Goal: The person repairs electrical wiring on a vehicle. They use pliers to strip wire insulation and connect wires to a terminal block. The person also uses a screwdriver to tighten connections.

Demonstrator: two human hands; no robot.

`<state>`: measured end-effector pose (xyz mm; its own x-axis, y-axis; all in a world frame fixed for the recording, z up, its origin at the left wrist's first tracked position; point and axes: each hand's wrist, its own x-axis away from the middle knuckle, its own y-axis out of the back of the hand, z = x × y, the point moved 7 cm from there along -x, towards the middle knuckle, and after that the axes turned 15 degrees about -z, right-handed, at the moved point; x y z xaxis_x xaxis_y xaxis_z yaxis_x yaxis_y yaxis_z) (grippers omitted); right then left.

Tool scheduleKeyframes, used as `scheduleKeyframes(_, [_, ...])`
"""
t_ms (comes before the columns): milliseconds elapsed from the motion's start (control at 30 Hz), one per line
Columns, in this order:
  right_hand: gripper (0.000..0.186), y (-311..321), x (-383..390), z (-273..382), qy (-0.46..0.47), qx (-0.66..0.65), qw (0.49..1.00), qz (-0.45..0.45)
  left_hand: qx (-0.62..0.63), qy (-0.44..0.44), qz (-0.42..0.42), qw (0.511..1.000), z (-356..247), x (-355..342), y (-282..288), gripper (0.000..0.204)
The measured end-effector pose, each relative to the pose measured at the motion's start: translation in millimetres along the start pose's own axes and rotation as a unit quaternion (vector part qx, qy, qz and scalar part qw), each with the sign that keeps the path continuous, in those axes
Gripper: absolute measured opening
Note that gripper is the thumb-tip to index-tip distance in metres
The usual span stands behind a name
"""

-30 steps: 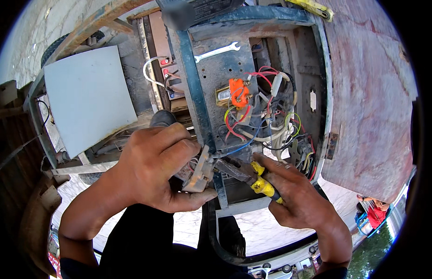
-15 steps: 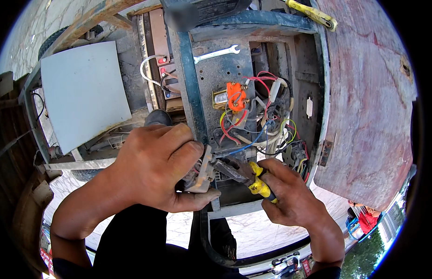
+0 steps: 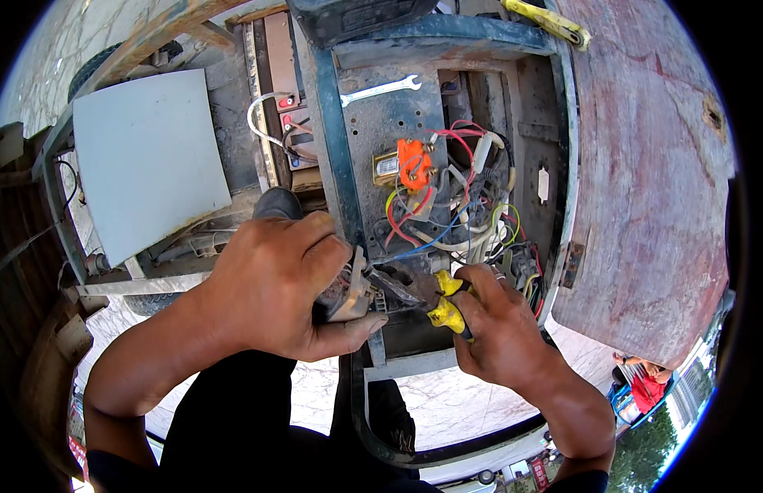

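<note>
My left hand (image 3: 274, 283) is closed around a dusty grey, box-like part (image 3: 354, 294), its thumb along the lower edge. In my right hand (image 3: 509, 333) is a pair of pliers (image 3: 447, 315) with yellow and black handles, fingers wrapped round them. The dark jaws point left and reach the right side of the grey part; I cannot tell what is between them. Just beyond the pliers, a blue wire (image 3: 435, 238) runs among other loose wires. An orange-topped electrical component (image 3: 414, 164) sits on the metal plate farther off.
A double-ended wrench (image 3: 381, 90) lies on the plate (image 3: 398, 123). A yellow-handled tool (image 3: 550, 23) rests on the frame's far edge. Batteries (image 3: 297, 131) with red terminals stand left of the blue frame bar (image 3: 336, 148). A grey sheet (image 3: 151, 160) lies left, a worn board (image 3: 652, 189) right.
My right hand and the pliers have shifted slightly left, and the handles stand a little farther apart. My left hand keeps its hold on the grey part.
</note>
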<state>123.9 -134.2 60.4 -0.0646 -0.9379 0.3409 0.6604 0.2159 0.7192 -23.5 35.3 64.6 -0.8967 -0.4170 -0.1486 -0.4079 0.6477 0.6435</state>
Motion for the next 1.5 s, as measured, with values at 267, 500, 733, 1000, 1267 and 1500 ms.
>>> scheduleKeyframes(267, [0.051, 16, -4, 8, -0.001, 0.019, 1.0, -0.001, 0.001, -0.013, -0.055, 0.998, 1, 3, 4, 0.056])
scheduleKeyframes(500, [0.05, 10, -1, -3, -0.027, -0.133, 0.989, 0.066, -0.031, -0.08, -0.076, 0.993, -7, 4, 6, 0.061])
scheduleKeyframes(733, [0.044, 7, 0, -10, -0.033, -0.193, 0.975, 0.102, -0.043, -0.102, -0.089, 0.99, -12, 4, 2, 0.059])
scheduleKeyframes(1000, [0.043, 20, -4, 11, 0.052, 0.131, 0.988, -0.06, 0.021, 0.017, -0.052, 0.998, 0, 4, 0, 0.054])
scheduleKeyframes(1267, [0.052, 8, -2, -3, -0.03, -0.137, 0.987, 0.079, -0.018, -0.078, -0.096, 0.992, -5, 12, 4, 0.06])
scheduleKeyframes(1500, [0.045, 9, 0, -7, -0.044, -0.121, 0.989, 0.074, -0.009, -0.081, -0.098, 0.992, -5, 9, 1, 0.058])
